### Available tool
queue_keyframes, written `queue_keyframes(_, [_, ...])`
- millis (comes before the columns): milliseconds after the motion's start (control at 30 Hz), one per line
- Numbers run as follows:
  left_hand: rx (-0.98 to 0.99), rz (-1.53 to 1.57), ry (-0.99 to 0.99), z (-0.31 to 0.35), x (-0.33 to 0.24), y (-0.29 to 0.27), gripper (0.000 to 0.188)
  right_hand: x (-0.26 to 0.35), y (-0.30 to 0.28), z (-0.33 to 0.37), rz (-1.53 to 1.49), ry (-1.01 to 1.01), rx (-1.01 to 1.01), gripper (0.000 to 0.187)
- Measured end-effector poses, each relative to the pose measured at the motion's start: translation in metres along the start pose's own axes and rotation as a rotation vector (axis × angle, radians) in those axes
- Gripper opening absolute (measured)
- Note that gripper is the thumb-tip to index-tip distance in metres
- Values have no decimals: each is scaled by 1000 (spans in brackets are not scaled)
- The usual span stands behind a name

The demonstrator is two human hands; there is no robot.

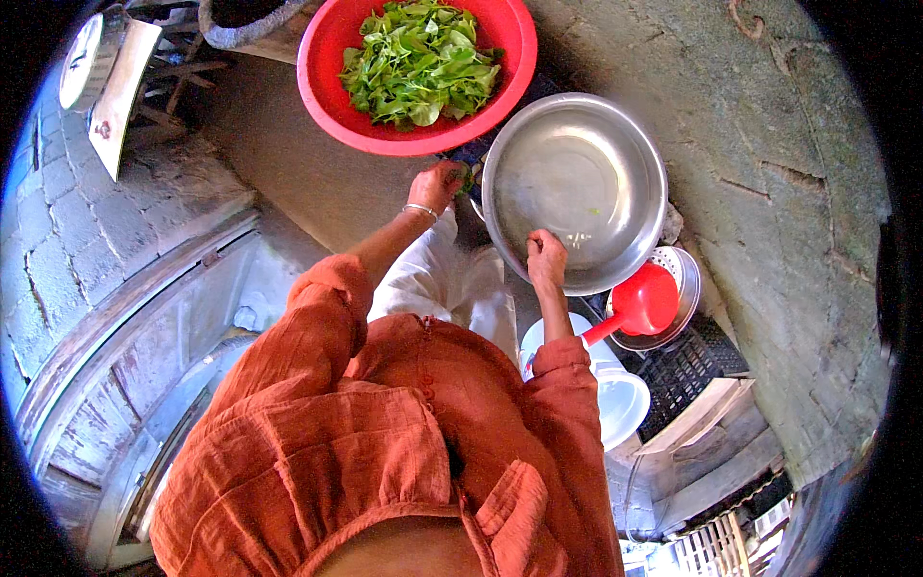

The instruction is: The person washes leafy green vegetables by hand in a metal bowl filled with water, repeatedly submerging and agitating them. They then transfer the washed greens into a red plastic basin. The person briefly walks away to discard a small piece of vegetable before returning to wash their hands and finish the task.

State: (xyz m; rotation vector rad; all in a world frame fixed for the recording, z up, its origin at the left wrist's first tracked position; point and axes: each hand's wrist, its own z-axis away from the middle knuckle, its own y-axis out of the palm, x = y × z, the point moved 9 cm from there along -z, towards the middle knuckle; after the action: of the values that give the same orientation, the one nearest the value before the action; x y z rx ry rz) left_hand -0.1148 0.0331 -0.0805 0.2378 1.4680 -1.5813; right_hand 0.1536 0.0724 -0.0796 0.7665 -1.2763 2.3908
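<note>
— Where was the left hand [437, 185]?
— Stretched forward, fingers closed on a few green leaves [467, 179], between the red basin [322, 72] and the steel bowl [577, 188].
— And the right hand [546, 258]?
— Arm reaching ahead, fingers curled over the bowl's near rim, gripping it. A red ladle [642, 303] lay just right.

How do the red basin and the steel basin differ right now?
The red basin is plastic-looking and bright red; the steel basin is shiny grey metal. The red basin holds a heap of green leaves; the steel basin is nearly bare, with only a few small bits. The right hand grips the steel basin's rim, while the left hand, holding some greens, is just below the red basin. Both are round, wide and open-topped.
</note>
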Motion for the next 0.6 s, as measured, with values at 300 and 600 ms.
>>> queue_keyframes(300, [366,-399,-26,-17,-1,36,26,5,-66,-1,-29,-44,-307,7])
queue_keyframes(600, [159,-534,116,-24,10,35,13,0,-75,-49,235,-133,-228,16])
